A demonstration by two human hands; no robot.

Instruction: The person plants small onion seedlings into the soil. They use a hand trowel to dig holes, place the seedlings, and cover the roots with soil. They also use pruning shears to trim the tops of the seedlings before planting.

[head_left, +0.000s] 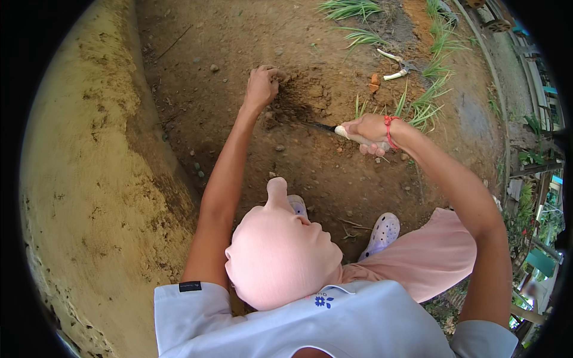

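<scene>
A hand tool with a pale handle (pixel 363 139) and a dark, narrow metal part (pixel 323 126) is gripped in my right hand (pixel 369 132), which wears a red cord bracelet (pixel 389 129). The tool's far end is blurred or hidden in dark loose soil (pixel 291 107). My left hand (pixel 264 85) rests at the upper left edge of the dug soil, fingers curled; whether it holds any soil I cannot tell. Beyond my right hand, pruning shears with whitish handles (pixel 396 77) lie on the ground, handles apart, beside orange broken pieces (pixel 374 83).
A stained yellowish wall (pixel 89 156) curves along the left. Tufts of striped grass-like plants (pixel 425 105) grow at the right and top. Clogs (pixel 380 232) and pink-clad knees (pixel 282 250) are close below the hands. A concrete edge (pixel 497 85) runs along the far right.
</scene>
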